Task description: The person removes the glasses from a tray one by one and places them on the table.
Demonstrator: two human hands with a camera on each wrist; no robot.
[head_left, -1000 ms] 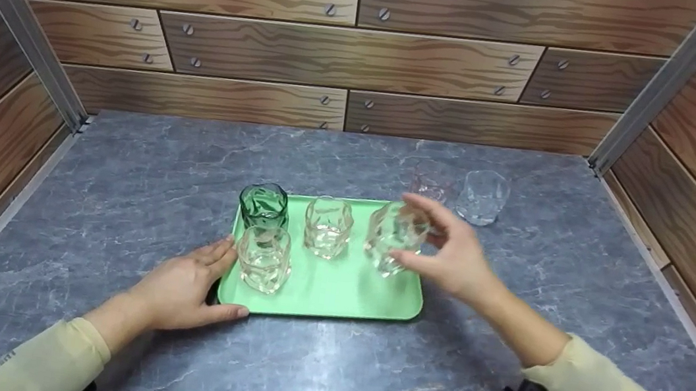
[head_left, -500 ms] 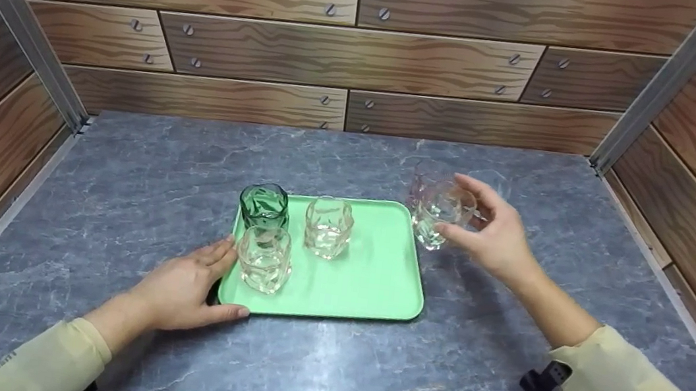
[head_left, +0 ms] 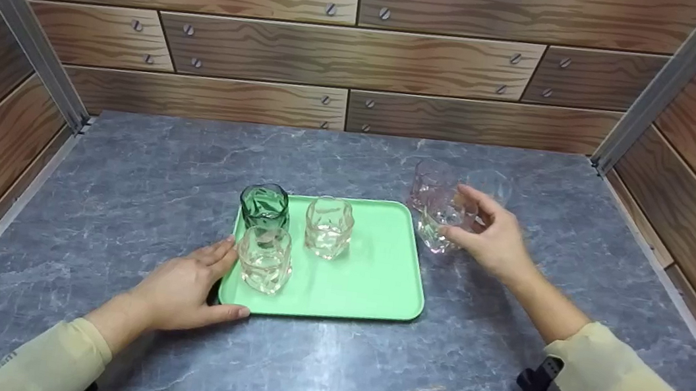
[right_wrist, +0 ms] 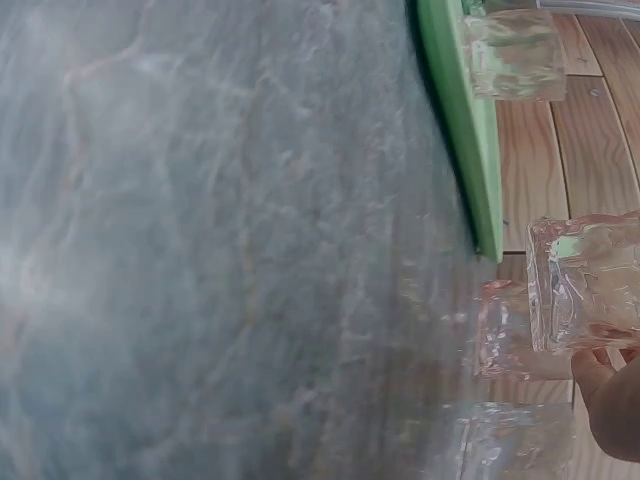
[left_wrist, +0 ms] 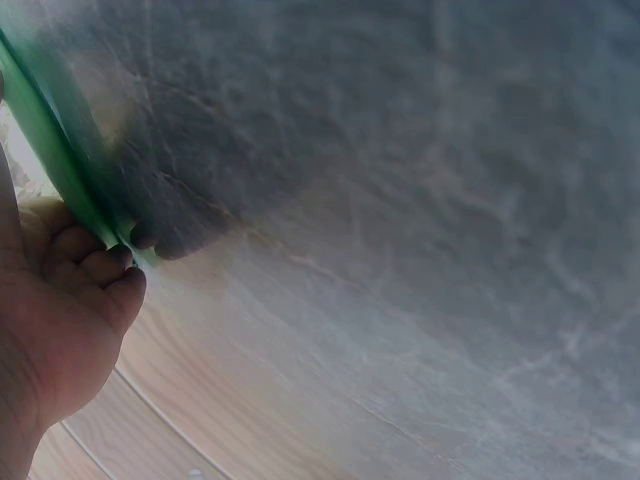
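My right hand (head_left: 492,240) holds a clear faceted glass (head_left: 437,223) between thumb and fingers, just right of the green tray (head_left: 369,291). In the right wrist view that glass (right_wrist: 585,285) looks upright; whether its base touches the table I cannot tell. My left hand (head_left: 183,291) rests against the tray's left end, thumb along the front edge. The left wrist view has its fingertips (left_wrist: 120,270) at the tray's rim. On the tray stand a dark green glass (head_left: 264,205), a clear glass (head_left: 265,262) before it, and another clear glass (head_left: 328,227) in the middle.
Behind the held glass stands a pinkish glass (head_left: 431,176). A clear glass (head_left: 492,183) beside it is partly hidden by my right hand. The grey marbled table (head_left: 325,379) is bounded by wood-patterned walls (head_left: 352,56) at the back and sides.
My right hand has carried the clear glass from over the tray's right part off to the right, then moved little in the last half second. The left hand and tray stay put.
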